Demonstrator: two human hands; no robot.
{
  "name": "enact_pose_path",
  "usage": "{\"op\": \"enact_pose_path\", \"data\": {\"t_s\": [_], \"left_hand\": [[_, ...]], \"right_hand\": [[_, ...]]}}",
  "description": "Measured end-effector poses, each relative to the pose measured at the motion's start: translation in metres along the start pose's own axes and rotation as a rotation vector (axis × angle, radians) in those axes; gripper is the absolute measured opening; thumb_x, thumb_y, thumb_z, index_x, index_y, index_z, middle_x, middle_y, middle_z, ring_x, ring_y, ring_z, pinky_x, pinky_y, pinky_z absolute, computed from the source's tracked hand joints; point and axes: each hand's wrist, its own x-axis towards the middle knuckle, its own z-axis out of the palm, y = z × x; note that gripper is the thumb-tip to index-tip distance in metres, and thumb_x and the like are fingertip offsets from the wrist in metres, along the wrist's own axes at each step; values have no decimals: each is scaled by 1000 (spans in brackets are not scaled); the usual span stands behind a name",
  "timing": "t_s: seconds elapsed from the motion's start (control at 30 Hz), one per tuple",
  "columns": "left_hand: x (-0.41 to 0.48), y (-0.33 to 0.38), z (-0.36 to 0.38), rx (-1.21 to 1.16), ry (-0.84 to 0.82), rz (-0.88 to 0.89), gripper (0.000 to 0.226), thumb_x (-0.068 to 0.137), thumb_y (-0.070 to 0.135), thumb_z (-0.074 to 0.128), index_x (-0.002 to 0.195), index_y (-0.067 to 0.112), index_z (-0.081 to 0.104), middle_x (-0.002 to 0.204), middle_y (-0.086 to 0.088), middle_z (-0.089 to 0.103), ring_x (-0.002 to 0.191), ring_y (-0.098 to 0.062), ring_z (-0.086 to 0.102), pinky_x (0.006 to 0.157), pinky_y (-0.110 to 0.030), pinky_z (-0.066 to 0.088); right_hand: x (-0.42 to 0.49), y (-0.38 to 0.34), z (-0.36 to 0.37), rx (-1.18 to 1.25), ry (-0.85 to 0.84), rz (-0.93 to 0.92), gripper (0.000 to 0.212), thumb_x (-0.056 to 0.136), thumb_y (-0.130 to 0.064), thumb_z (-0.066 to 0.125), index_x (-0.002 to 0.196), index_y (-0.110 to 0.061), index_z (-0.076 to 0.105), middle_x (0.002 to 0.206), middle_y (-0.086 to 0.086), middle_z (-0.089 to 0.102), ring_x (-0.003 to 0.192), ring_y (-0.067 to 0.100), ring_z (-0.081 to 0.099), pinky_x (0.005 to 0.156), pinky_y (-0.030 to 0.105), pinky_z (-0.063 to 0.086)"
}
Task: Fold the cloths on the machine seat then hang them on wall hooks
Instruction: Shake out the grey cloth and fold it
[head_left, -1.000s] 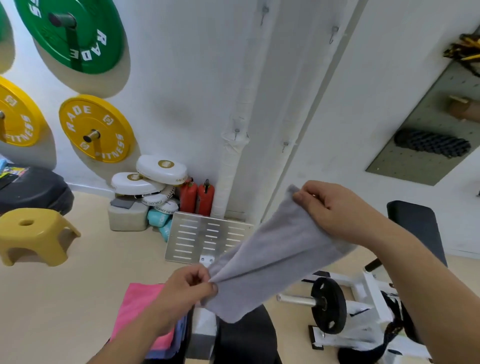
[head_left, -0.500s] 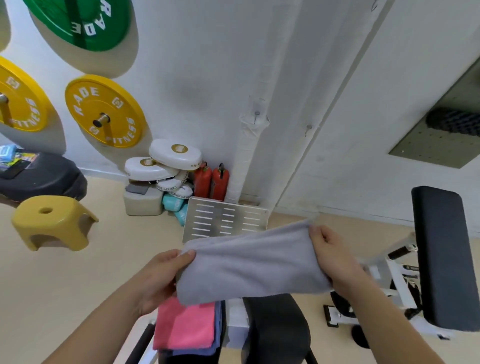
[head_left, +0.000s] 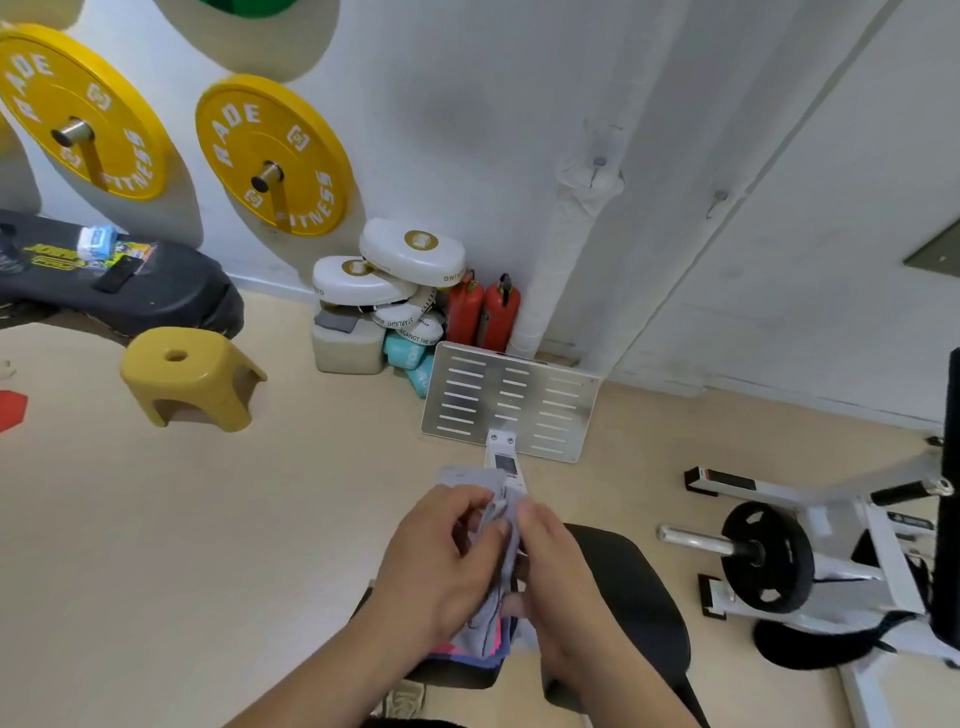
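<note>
White walls meet in a corner at the upper middle of the frame, above a pale beige floor. One yellow weight plate (head_left: 270, 156) hangs on a peg at the upper left, with a second plate (head_left: 78, 111) beside it near the left edge. A small wall hook (head_left: 719, 198) sticks out at the upper right. Against the wall's foot stand two red extinguishers (head_left: 483, 314), just right of a stack of white round pads (head_left: 410, 254). A slotted metal footplate (head_left: 511, 402) leans in front of them. A yellow stool (head_left: 187, 376) sits on the floor at the left. At the right, a black disc (head_left: 769, 556) is loaded on a white machine frame.

At the lower middle, the black machine seat (head_left: 634, 597) carries a small pile with a pink cloth (head_left: 444, 649) showing at its edge. Above that pile both hands are drawn close together on the grey cloth (head_left: 480, 626), which is bunched between them. The left hand (head_left: 441, 566) has its fingers curled round the cloth from the left. The right hand (head_left: 550, 566) pinches it from the right, fingertips nearly meeting those of the left. One corner of the grey cloth pokes out above the knuckles; the rest hangs down to touch the pile.
</note>
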Motion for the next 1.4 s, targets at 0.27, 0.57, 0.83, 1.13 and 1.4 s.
{"op": "enact_pose_path", "data": {"t_s": [0.27,0.57,0.83,1.13,1.4], "left_hand": [[-44,5,5,-202,-233,-1,29,95,7,62,106,29,77,102,13,72,92,1,66,84,-11,52],[-93,-43,-31,-700,-283,-481,39,94,38,71,124,14,71,122,-7,76,116,-27,71,103,-40,53],[-98,-42,-78,-796,36,-365,40,80,11,80,116,1,67,113,-21,75,105,-41,71,85,-47,57],[-76,-95,-242,-184,-125,-106,24,102,10,53,108,28,68,95,5,76,83,-10,68,69,-25,53],[-36,-171,-426,-273,-112,-89,23,103,11,56,119,25,65,110,-1,78,107,-24,72,94,-57,54]], "right_hand": [[-13,23,-34,247,-86,18,38,96,-28,68,130,-13,64,124,19,73,115,39,70,106,60,50],[-32,32,-42,277,-335,74,45,102,-46,55,143,-26,54,142,15,63,129,41,61,111,64,43],[-47,57,3,-77,-161,98,30,100,-37,61,125,-20,61,121,8,74,97,26,78,77,42,64],[-45,-2,168,-984,-330,-752,78,76,-45,81,141,-57,41,153,-29,34,143,-8,27,118,22,26],[-8,-19,348,-667,-516,-442,25,79,-21,88,93,-11,69,80,5,68,76,15,65,65,32,52]]}}
